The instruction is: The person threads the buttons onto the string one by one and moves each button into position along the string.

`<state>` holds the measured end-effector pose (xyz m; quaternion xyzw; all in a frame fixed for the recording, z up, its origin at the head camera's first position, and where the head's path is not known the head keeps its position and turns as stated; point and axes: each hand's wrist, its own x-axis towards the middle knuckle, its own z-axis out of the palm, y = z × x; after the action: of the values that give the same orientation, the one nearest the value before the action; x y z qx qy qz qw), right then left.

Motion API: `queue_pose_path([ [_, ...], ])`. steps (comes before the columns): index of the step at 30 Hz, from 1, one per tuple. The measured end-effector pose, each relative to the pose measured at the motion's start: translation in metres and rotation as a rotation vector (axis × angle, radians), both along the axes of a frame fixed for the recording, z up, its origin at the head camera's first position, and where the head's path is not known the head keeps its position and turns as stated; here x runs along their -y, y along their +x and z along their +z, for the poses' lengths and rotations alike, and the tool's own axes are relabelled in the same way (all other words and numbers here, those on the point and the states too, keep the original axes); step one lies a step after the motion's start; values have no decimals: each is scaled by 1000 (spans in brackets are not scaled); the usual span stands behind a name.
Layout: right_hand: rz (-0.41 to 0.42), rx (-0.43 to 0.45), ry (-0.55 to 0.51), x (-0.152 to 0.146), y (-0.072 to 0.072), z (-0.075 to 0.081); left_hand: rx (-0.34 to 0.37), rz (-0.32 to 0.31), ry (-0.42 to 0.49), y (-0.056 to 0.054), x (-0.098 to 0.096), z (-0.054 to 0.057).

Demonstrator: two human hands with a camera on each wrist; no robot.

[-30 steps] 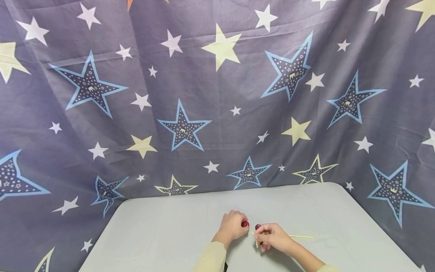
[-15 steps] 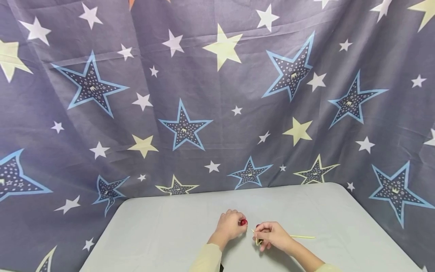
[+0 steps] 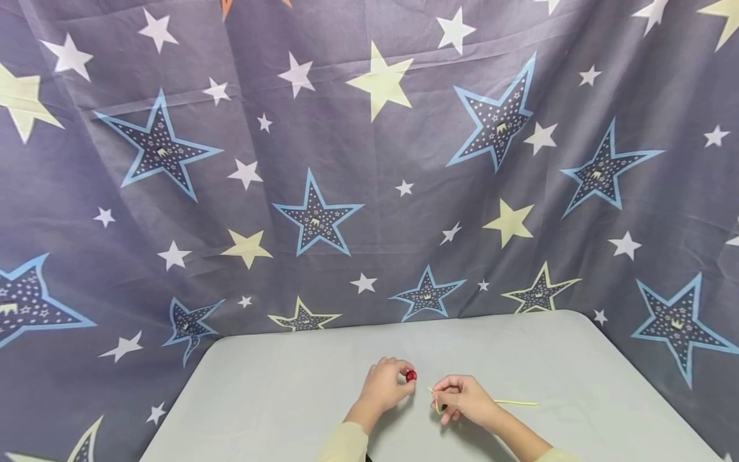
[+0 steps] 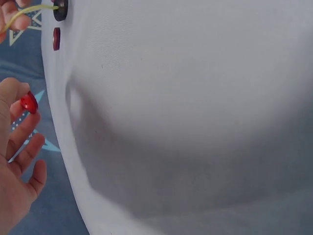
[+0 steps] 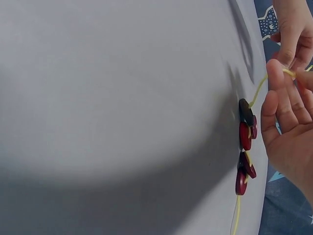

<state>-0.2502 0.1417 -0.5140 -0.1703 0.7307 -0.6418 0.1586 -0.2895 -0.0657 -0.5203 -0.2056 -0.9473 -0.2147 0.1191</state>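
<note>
A shiny red button [image 4: 29, 102] is pinched between the thumb and fingertips of my left hand [image 3: 381, 386], its other fingers spread loosely. To the right, my right hand [image 3: 464, 401] pinches a yellow cord [image 5: 259, 90] near its end, and a short piece sticks out beyond the fingertips. Several buttons hang threaded on that cord below the right hand in the right wrist view. Among them are a black button [image 5: 246, 111] at the top and a red button [image 5: 245, 136] under it. A small gap separates the two hands. The right fingers mostly hide the threaded buttons in the head view.
Both hands are over a table with a pale grey cover [image 3: 277, 398]. The cord's tail [image 3: 516, 403] stretches to the right, past the right hand. A dark curtain printed with stars [image 3: 369, 160] stands behind the table and along its sides.
My left hand has drawn a little to the left with the red button, widening the gap between the hands. The right hand stays almost in place, still pinching the cord.
</note>
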Motion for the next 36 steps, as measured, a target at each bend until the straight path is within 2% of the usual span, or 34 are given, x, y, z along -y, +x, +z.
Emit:
queue_pose_path([
  [4, -19, 4, 5, 0, -1, 0, -22, -6, 78, 2, 4, -1],
  [9, -37, -7, 13, 1, 0, 2, -5, -32, 238, 9, 9, 3],
  [14, -45, 5, 14, 2, -1, 2, 58, -64, 382, 15, 13, 2],
  [22, -44, 20, 13, 4, -1, 3, 114, -110, 495, 21, 18, -3],
  [32, -61, -15, 11, 6, -4, 0, 259, -123, 684, 28, 18, -9],
  [36, -78, -8, 20, 8, -6, -1, 299, -119, 740, 31, 16, -7],
])
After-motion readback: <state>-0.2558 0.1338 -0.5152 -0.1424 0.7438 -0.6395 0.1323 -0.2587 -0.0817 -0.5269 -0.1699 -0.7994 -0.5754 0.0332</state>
